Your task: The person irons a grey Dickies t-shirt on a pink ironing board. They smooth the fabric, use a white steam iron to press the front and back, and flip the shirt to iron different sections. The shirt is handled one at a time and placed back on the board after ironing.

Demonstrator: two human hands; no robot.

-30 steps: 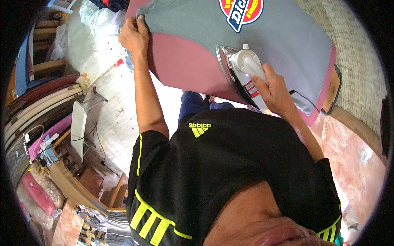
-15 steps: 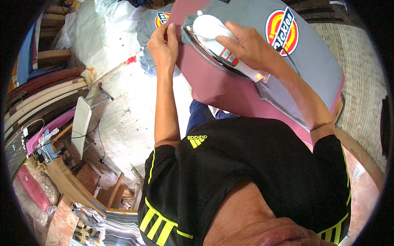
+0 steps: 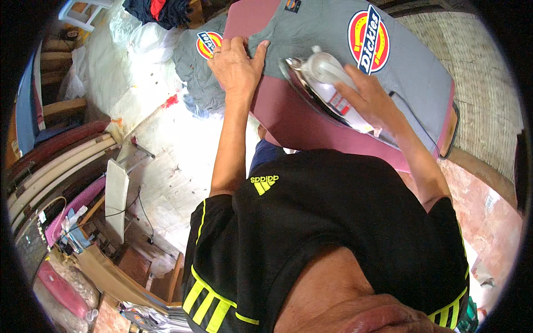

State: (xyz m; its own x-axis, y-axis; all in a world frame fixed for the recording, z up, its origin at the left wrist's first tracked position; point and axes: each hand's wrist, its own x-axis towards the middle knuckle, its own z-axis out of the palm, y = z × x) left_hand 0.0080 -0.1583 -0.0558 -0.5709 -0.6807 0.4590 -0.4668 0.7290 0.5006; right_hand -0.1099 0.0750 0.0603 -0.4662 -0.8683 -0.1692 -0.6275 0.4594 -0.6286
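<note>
A grey T-shirt [image 3: 422, 66] with a large colourful printed emblem lies spread over a mauve padded ironing board [image 3: 283, 108]. My right hand [image 3: 369, 100] is closed round the handle of a white steam iron [image 3: 323, 67]. The iron's pointed front faces up and left, near the shirt's lower edge; whether its soleplate touches the cloth I cannot tell. My left hand [image 3: 239, 65] rests on the shirt at the board's left side, thumb stretched away from the fingers. Beyond that hand, more grey cloth [image 3: 202, 69] with a similar emblem hangs past the board.
A dark cord [image 3: 413, 122] runs from behind the iron over the board's right end. Clear plastic bags [image 3: 152, 53] and a dark cloth pile [image 3: 169, 16] lie on the floor at the far left. A small white-topped stand [image 3: 116, 200] and stacked boards [image 3: 61, 161] are on my left.
My right hand has drawn the iron right and slightly nearer, away from my left hand. My left hand has gone from a pinch at the cloth's edge to lying spread on it.
</note>
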